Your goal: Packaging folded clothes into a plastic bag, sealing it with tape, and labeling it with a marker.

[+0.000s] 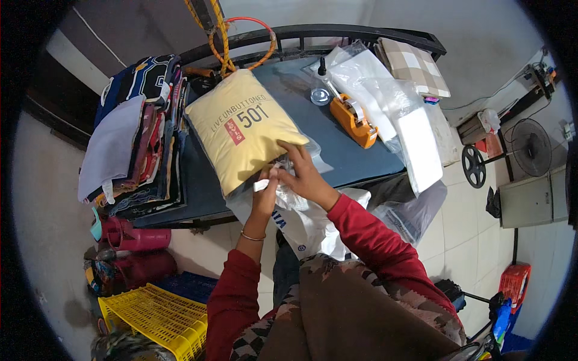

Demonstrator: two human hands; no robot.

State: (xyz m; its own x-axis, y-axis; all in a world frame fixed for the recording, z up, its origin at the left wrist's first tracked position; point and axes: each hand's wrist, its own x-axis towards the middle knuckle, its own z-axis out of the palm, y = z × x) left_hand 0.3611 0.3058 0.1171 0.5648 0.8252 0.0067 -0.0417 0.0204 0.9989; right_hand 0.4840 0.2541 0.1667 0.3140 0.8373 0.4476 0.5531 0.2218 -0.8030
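Note:
A yellow folded garment [248,122] with Levi's print lies puffed up in a clear plastic bag [314,151] on the table. At its near edge my left hand [265,195] pinches the crumpled bag end, and a small white strip [260,185] sticks out there. My right hand [306,177] bunches plastic beside the left thumb, its fingertips reaching onto the yellow cloth. Below both hands hangs a white plastic sack [311,225] with blue printing, over the table's near edge. The fingers partly hide what they grip.
Stacked folded clothes [135,135] stand at the left of the blue-grey tabletop [289,85]. An orange tape dispenser [354,119], a clear pump bottle [321,92] and plastic bags [361,67] lie to the right. A yellow crate [158,316] and pink gas cylinders [140,234] are on the floor.

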